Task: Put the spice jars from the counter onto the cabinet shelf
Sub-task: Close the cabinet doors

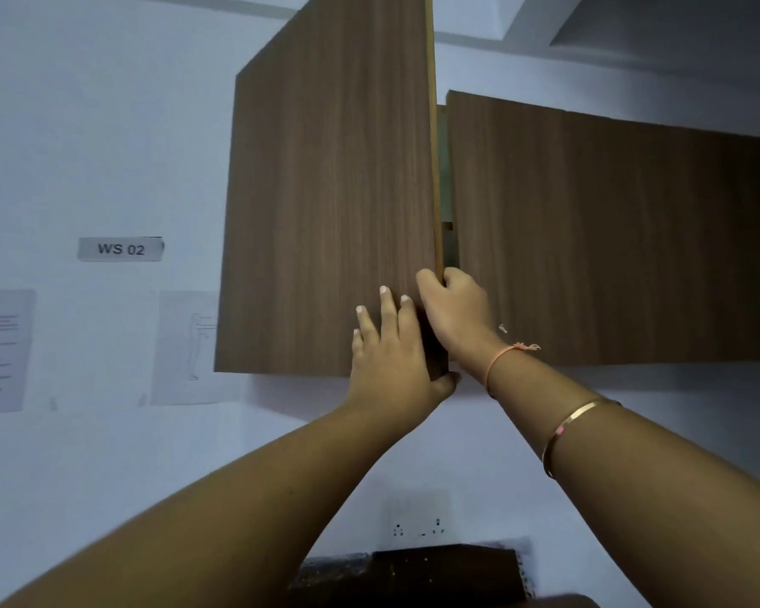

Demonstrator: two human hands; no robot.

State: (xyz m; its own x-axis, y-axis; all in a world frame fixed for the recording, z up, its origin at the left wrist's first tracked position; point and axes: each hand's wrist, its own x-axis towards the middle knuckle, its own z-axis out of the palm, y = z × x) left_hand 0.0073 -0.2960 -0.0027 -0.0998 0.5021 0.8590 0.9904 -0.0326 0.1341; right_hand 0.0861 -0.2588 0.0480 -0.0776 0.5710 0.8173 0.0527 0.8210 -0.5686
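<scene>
A brown wooden wall cabinet hangs above me. Its left door (pixel 325 190) stands partly swung out, its free edge toward me. My left hand (pixel 391 357) lies flat on the door's front near the lower corner, fingers straight and thumb under the bottom edge. My right hand (pixel 453 313) grips the door's free edge, fingers curled behind it. The right door (pixel 610 239) is closed. A narrow gap between the doors shows a sliver of the inside. No spice jars and no shelf surface are in view.
White wall with a "WS 02" label (pixel 120 249) and paper sheets (pixel 1 351) at the left. A wall socket (pixel 417 528) sits below the cabinet. A dark box-like object (pixel 435 572) lies at the bottom edge of the view.
</scene>
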